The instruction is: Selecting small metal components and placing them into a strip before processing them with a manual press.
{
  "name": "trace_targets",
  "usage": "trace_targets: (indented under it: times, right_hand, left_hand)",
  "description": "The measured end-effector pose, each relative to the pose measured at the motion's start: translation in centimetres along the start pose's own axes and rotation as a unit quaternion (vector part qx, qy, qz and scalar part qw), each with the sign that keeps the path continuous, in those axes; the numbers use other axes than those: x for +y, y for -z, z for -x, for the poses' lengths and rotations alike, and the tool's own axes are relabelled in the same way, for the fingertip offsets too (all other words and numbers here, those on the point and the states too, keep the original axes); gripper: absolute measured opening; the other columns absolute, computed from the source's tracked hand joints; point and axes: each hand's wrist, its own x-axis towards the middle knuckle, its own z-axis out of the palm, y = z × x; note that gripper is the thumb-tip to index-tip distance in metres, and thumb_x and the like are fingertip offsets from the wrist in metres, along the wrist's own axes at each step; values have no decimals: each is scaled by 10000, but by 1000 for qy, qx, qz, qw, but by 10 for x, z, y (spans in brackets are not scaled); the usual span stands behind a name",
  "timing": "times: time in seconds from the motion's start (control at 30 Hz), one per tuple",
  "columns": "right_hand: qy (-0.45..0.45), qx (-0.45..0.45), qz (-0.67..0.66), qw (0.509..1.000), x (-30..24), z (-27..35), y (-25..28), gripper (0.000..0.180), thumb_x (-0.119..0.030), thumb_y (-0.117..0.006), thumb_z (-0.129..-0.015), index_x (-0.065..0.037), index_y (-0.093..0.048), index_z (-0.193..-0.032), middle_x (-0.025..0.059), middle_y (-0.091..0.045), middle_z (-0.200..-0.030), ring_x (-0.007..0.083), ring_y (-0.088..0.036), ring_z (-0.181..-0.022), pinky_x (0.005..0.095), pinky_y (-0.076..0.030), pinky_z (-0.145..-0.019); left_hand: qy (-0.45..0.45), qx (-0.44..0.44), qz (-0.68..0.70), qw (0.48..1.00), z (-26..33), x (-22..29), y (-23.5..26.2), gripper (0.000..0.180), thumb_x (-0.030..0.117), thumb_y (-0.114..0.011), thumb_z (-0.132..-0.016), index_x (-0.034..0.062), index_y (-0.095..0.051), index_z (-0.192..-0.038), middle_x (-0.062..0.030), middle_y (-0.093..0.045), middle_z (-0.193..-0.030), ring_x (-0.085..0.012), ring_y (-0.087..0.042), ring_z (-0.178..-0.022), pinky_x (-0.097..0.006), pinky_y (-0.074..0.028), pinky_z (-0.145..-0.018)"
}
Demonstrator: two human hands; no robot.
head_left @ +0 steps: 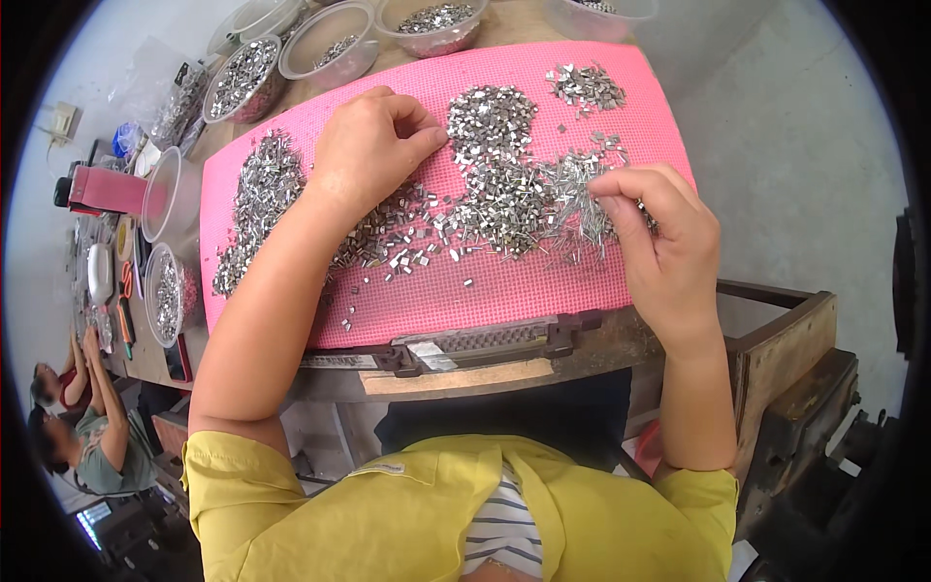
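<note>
Small shiny metal pieces lie in heaps on a pink textured foam mat [427, 296]. My left hand [373, 145] is closed, thumb and forefinger drawn together at the left edge of a heap of short, blocky metal pieces [490, 126]; what they pinch, if anything, is too small to tell. Over a tangle of thin metal pins [582, 209], my right hand [669, 228] is also closed in a pinch; whatever is at its fingertips cannot be made out. Left of my left forearm is another heap of slender metal pieces [267, 179]. A smaller pile [587, 87] sits at the mat's far right.
Clear plastic bowls, one holding metal pieces [247, 78], line the far edge, and another bowl [173, 296] stands at the left. Orange-handled scissors [126, 281] lie on the left table. At the lower left, other people [102, 436] sit. A wooden frame [786, 335] stands at right.
</note>
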Motion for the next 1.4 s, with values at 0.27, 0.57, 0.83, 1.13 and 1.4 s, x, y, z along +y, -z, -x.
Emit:
trace_targets:
  times: [0.27,0.57,0.83,1.13,1.4]
  right_hand:
    - [6,2,-42,999,-1,18,7,171,84,-686,-894,-24,-726,-1020,106,-690,-912,213,-682,-781,313,-532,-688]
    - [-31,18,-76,996,-5,38,2,229,108,-693,-877,-2,-734,-1073,114,-735,-966,202,-725,-855,297,-567,-750]
    - [-38,-34,-82,995,-23,70,-6,305,116,-700,-832,-27,-671,-1100,114,-712,-944,257,-702,-827,352,-554,-750]
    - [99,-18,-53,993,-28,90,-29,396,89,-752,-731,-43,-628,-1084,90,-690,-929,298,-684,-864,445,-560,-800]
    - [188,-23,72,979,-31,92,-34,290,-89,-716,-823,-40,-623,-1094,68,-677,-934,268,-671,-870,438,-563,-808]
  left_hand:
    - [25,-26,130,991,4,-14,0,270,270,-829,-816,43,-802,-959,-131,-729,-943,-261,-717,-876,-390,-571,-853]
    - [-9,-11,-13,1000,0,6,0,267,301,-805,-813,49,-775,-894,-143,-726,-942,-321,-712,-896,-439,-560,-843]
    - [-142,45,-176,973,12,15,4,176,204,-688,-847,32,-702,-879,-137,-697,-918,-358,-679,-935,-495,-540,-843]
    - [-204,-58,84,974,123,68,3,169,-10,-722,-833,39,-645,-975,-126,-656,-975,-339,-639,-920,-414,-503,-825]
    - [-187,33,65,980,165,74,-30,173,99,-762,-813,113,-666,-957,-25,-636,-981,-237,-608,-849,-378,-432,-737]
